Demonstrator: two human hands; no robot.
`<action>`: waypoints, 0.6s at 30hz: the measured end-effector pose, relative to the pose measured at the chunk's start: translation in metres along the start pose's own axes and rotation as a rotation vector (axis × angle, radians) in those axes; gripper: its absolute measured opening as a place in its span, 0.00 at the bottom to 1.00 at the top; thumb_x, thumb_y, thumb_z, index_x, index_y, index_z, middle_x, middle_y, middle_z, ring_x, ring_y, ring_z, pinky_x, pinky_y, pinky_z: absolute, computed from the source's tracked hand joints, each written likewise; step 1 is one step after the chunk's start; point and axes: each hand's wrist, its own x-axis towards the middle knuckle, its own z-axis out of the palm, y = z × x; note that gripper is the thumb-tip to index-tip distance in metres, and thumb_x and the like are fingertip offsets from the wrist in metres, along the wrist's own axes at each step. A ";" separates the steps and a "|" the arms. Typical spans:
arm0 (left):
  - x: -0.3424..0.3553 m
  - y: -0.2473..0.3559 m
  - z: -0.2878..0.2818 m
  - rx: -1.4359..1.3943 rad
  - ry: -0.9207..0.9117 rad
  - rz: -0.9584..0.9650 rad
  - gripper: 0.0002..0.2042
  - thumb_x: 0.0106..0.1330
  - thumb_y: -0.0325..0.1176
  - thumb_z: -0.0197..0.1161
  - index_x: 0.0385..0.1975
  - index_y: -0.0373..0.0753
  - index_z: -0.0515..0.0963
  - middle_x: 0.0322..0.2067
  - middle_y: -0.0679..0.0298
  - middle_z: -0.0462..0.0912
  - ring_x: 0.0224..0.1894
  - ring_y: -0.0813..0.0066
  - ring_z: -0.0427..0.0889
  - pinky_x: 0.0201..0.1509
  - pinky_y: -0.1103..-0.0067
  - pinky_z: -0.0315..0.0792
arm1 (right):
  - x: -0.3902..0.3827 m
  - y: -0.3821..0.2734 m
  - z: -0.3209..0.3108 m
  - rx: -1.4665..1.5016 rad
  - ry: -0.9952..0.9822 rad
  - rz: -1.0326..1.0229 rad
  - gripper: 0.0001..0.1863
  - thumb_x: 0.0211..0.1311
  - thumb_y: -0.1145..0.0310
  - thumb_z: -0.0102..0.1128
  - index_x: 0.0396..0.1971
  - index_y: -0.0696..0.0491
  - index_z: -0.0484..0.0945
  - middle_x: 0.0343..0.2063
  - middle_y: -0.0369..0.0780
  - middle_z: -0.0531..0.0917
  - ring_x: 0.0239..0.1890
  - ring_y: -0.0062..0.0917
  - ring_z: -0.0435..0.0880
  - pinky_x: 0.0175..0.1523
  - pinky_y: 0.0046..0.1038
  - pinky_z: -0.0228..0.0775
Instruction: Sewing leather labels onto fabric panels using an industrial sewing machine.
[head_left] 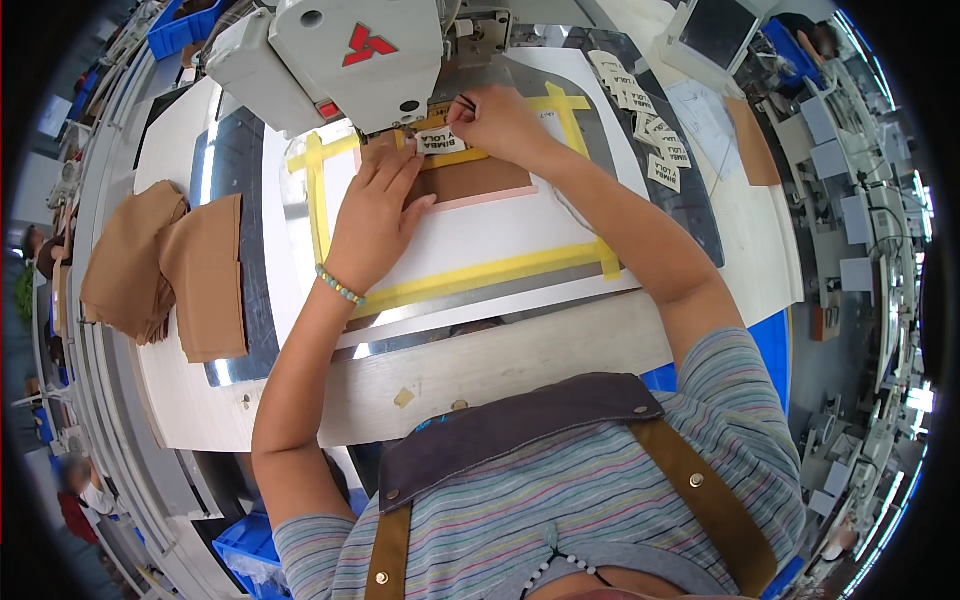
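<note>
Beneath the sewing machine head (350,60), a cream label (440,143) with dark print lies inside a yellow-edged frame (462,158) over a brown fabric piece (475,182). My left hand (378,205) rests with fingers stretched out, its fingertips at the label's left end. At the label's right end, my right hand (500,125) is closed in a pinch around a thin black tool (465,103), perhaps tweezers; most of it is hidden by the fingers. Under the fabric is a white sheet (480,228) bordered with yellow tape (470,272).
Several more cream labels (663,172) lie in rows on the dark plate at the right. Folded brown fabric pieces (135,262) are stacked at the left. A control screen (716,35) and a brown card (752,142) are at the back right. A blue crate (248,545) sits below the table.
</note>
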 end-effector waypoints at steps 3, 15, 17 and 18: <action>0.003 -0.005 0.012 0.035 -0.049 0.013 0.24 0.71 0.37 0.67 0.63 0.32 0.76 0.68 0.54 0.75 0.71 0.47 0.68 0.74 0.61 0.66 | 0.000 0.001 0.003 -0.017 0.038 -0.033 0.08 0.56 0.67 0.65 0.28 0.55 0.86 0.23 0.47 0.86 0.30 0.44 0.88 0.40 0.40 0.80; 0.011 -0.035 0.015 -0.256 -0.111 -0.080 0.19 0.72 0.32 0.64 0.60 0.33 0.80 0.70 0.58 0.76 0.75 0.50 0.63 0.79 0.63 0.59 | -0.046 0.010 -0.028 -0.516 -0.153 -0.556 0.20 0.58 0.82 0.61 0.51 0.54 0.85 0.57 0.36 0.84 0.62 0.34 0.78 0.64 0.33 0.75; 0.010 -0.040 0.015 -0.334 -0.114 -0.126 0.18 0.72 0.31 0.64 0.59 0.33 0.81 0.69 0.58 0.76 0.75 0.51 0.63 0.79 0.63 0.59 | -0.042 0.001 -0.026 -0.579 -0.187 -0.559 0.22 0.58 0.82 0.61 0.54 0.54 0.84 0.59 0.36 0.83 0.64 0.33 0.77 0.65 0.33 0.75; 0.011 -0.040 0.015 -0.350 -0.118 -0.131 0.17 0.72 0.30 0.64 0.59 0.33 0.82 0.69 0.58 0.77 0.76 0.51 0.63 0.79 0.63 0.59 | -0.040 -0.003 -0.024 -0.646 -0.218 -0.555 0.23 0.59 0.81 0.61 0.56 0.53 0.83 0.61 0.36 0.82 0.65 0.33 0.77 0.66 0.34 0.75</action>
